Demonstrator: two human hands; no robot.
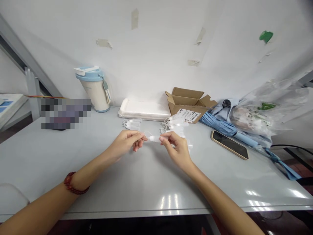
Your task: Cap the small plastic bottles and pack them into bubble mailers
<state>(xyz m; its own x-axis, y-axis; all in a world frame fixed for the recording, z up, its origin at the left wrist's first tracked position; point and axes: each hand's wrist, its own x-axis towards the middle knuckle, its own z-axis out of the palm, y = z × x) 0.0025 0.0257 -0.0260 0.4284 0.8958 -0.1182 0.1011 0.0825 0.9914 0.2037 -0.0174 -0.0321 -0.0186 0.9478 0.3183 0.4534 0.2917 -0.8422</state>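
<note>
A small whitish, translucent piece with a thin string is held level between both hands, above the grey table. My right hand pinches its right end between thumb and fingers. At its left end, my left hand is closed with the fingertips pinched at the string. A small group of similar pieces with looped strings lies just behind my left hand. Behind my right hand is a larger pile of such pieces, partly hidden by that hand.
Against the wall stand a cream tumbler, a stack of white trays and an opened cardboard box. To the right lie a phone, a folded blue umbrella and a clear plastic bag. A blurred-out object sits at left.
</note>
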